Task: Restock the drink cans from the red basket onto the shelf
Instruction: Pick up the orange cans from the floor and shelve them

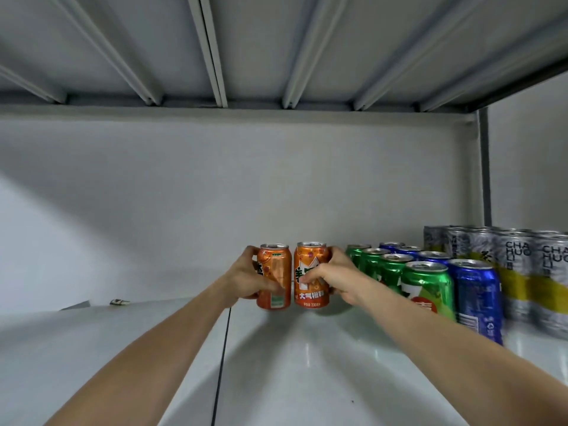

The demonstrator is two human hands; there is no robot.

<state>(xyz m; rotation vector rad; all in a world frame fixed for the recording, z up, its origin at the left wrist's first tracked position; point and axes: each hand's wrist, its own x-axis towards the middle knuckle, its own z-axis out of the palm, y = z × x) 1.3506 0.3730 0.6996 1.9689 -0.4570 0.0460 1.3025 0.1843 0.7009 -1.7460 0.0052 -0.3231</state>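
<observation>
We find the left grip (243, 281) curled round an orange can (276, 265), and the right grip (335, 281) curled round a second orange can (311, 261). Both cans are upright and silver-topped, with printed labels. They sit side by side between the grips, low over the white shelf (307, 364). Green cans (427, 290) stand just right of the right grip.

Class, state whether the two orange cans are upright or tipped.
Upright: the left can and right can are vertical, tops up.
</observation>
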